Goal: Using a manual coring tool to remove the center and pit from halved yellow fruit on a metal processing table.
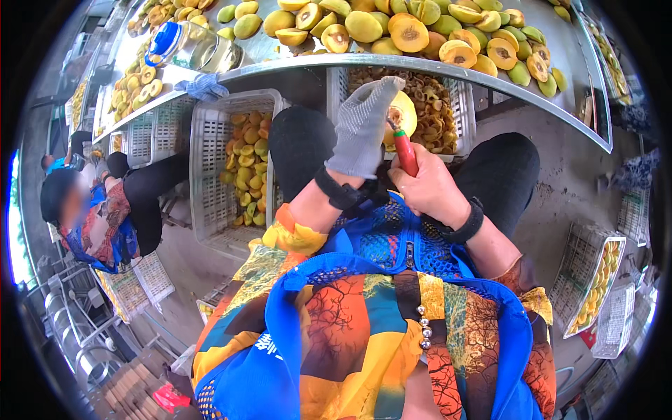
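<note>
Blue vest (pixel 252 385) and patterned shirt (pixel 336 315) come closest. Beyond them, a yellow fruit (pixel 404 115) sits just right of the gloved left hand (pixel 365 124), which grips it. Into the fruit's middle points a red-handled tool (pixel 406 152), its long axis running away from the person, tipped slightly left; the bare right hand (pixel 432 183) is wrapped round its handle. Both forearms angle inward, hands meeting above a crate of brown scraps (pixel 435 94), short of the counter (pixel 308 68).

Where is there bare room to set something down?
Mostly bare floor lies between the right knee and the right fruit crate. On the table, a small patch is free between the jar and the fruit pile. Crowded: that pile and the scrap crate behind the held fruit.
</note>
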The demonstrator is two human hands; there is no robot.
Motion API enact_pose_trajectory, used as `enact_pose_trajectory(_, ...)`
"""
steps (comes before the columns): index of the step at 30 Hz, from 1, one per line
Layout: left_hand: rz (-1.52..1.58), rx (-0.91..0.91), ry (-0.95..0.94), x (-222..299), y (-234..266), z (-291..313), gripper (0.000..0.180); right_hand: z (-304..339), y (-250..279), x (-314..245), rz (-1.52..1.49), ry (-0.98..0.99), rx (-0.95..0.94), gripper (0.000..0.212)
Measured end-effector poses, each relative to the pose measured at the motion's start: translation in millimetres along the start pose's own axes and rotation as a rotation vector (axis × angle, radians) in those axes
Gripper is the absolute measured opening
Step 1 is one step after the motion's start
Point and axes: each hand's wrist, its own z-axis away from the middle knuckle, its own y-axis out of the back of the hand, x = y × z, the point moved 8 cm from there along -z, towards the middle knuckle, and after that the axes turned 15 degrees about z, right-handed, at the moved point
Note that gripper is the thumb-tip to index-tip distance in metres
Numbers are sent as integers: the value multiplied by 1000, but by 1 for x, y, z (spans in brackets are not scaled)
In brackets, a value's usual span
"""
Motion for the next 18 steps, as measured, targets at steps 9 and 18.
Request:
enact_pose_trajectory(9, 8, 22, -80, -8, 0, -8, 29, 17, -21, 0, -519, -230, -420, 9)
enact_pose_trajectory(18, -60, 23, -59, -6, -7, -2, 29, 18, -21, 7, -493, -246, -465, 12)
